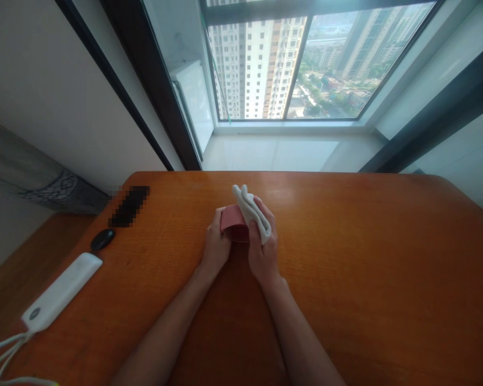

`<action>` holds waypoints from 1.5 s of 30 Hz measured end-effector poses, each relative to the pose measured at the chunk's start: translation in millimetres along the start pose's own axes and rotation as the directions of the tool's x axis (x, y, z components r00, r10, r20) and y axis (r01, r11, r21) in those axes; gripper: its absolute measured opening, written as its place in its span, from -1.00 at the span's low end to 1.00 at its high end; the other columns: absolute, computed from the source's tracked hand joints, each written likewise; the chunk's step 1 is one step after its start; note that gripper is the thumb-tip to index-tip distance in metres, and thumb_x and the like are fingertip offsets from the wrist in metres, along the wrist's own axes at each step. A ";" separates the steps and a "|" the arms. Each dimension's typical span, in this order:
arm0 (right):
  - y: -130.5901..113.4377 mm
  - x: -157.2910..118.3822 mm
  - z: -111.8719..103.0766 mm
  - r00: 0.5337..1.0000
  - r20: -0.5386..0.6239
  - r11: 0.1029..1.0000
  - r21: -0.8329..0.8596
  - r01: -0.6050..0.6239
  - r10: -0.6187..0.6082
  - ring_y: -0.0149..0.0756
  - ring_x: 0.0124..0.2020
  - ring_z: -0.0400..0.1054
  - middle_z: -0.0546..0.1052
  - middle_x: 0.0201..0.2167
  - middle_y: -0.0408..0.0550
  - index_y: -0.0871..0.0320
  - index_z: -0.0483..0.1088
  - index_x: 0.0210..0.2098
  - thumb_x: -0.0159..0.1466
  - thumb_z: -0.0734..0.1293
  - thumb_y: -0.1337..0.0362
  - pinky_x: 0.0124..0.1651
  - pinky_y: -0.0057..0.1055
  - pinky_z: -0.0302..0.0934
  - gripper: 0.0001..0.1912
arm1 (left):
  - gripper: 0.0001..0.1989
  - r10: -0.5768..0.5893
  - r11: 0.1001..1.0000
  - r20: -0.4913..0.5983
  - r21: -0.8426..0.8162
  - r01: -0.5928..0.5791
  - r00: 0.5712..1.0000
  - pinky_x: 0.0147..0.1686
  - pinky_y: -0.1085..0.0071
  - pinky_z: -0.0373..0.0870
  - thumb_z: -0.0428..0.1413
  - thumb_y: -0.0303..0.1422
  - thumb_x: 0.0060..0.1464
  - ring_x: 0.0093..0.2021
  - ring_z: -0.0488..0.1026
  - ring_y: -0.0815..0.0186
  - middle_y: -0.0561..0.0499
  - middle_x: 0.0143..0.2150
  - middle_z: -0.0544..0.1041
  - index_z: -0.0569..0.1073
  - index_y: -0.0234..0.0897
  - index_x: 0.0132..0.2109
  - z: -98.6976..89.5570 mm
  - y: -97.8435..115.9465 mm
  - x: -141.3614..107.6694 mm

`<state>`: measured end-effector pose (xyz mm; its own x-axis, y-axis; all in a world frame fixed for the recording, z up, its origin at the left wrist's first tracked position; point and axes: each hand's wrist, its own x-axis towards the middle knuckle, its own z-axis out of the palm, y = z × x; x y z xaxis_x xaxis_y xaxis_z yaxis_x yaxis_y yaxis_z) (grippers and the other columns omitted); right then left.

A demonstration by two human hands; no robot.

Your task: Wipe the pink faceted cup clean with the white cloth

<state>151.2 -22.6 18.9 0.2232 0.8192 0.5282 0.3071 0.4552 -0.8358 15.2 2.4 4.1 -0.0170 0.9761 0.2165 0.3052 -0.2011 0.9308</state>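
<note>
We find the left hand partly closed, its fingers curved over the near edge of a folded pinkish-red cloth, which sits between the hands. We cannot tell whether this cloth rests on the table or is lifted slightly above it. The right hand is also partly closed, its fingers wrapped around a folded white cloth. The white cloth's long axis runs diagonally, with its free end pointing forward and to the person's left. It lies against the far side of the red cloth.

Under both hands is an orange-brown varnished wooden table. Toward its left side lies an oblong white device with a white cord running off the near edge. Farther forward are a black oval object and a pixelated dark patch, whose contents we cannot make out. Beyond the table are a pale window sill and a dark-framed window, with high-rise apartment towers outside.
</note>
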 end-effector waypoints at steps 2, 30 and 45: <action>2.0 0.4 0.7 0.997 -0.027 0.996 0.060 -0.064 0.066 -0.05 0.50 0.29 0.40 0.48 0.02 -0.13 0.26 0.52 0.60 0.18 0.14 0.56 0.13 0.15 -0.47 | -0.76 -0.008 1.000 -0.006 0.009 0.008 1.000 -0.13 0.31 0.51 0.08 -0.38 0.31 -0.14 0.59 0.19 -0.05 -0.01 0.67 0.44 -0.22 0.09 1.2 0.9 1.0; 5.5 0.6 1.0 0.994 -0.085 0.998 0.013 -0.061 0.062 -0.06 0.49 0.31 0.43 0.47 0.04 -0.04 0.39 0.44 0.59 0.20 0.12 0.55 0.08 0.16 -0.51 | -0.42 0.392 0.826 -0.014 0.446 -0.345 0.920 0.22 0.04 0.51 0.27 -0.07 0.37 0.17 0.59 0.00 -0.16 0.23 0.61 0.36 -0.13 0.39 -2.1 1.8 -10.2; 10.4 0.3 -0.5 0.972 -0.123 0.979 0.030 -0.199 0.202 0.00 0.48 0.32 0.43 0.47 0.09 0.00 0.32 0.50 0.61 0.15 0.08 0.51 0.20 0.20 -0.46 | -0.42 0.403 0.834 0.006 0.411 -0.369 0.915 0.19 0.08 0.47 0.29 -0.20 0.30 0.15 0.57 0.01 -0.16 0.21 0.59 0.35 -0.15 0.37 0.6 5.6 -8.6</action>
<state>155.0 -17.8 10.4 0.3926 0.8449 0.3633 0.2281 0.2932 -0.9284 17.7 -7.0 7.3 0.1130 0.8130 0.5712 0.6519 -0.4945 0.5749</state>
